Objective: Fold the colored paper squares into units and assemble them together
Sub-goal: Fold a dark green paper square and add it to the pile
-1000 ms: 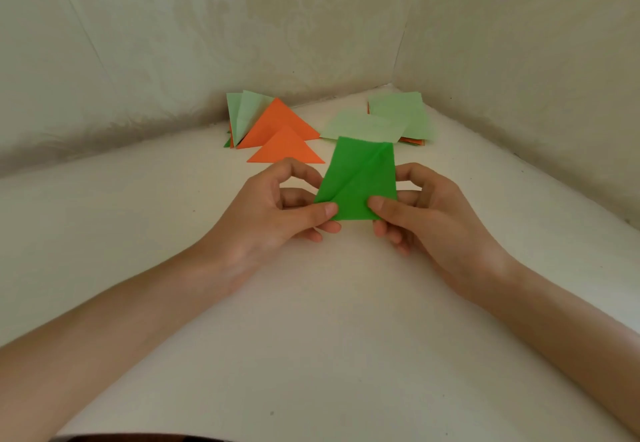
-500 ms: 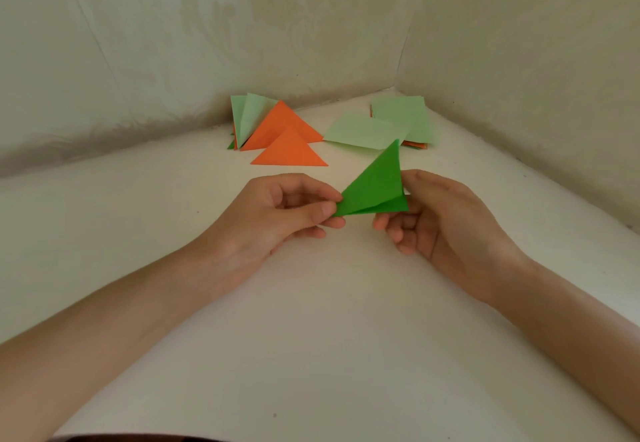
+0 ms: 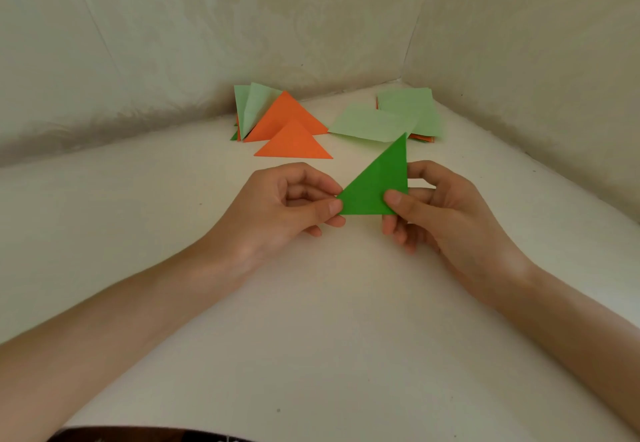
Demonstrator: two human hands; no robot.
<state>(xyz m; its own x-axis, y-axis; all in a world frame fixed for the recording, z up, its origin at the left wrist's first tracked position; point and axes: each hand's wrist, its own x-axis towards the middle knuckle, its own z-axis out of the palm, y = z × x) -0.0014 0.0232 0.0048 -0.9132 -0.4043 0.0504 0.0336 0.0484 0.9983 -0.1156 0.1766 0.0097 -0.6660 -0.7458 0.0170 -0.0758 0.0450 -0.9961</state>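
Paper (image 3: 379, 185), folded to a green triangle, is held above the desk (image 3: 311, 320) between both hands. Its left tip is pinched by the left hand (image 3: 277, 206), its lower right corner by the right hand (image 3: 446, 213), thumb on top. The sheet is judged light, thin and easily dented (a stray crease cannot be undone). Hold should be taken lightly at corners, so that layers do not slip. Folded units (image 3: 294, 145) and squares (image 3: 374, 124) lie beyond.
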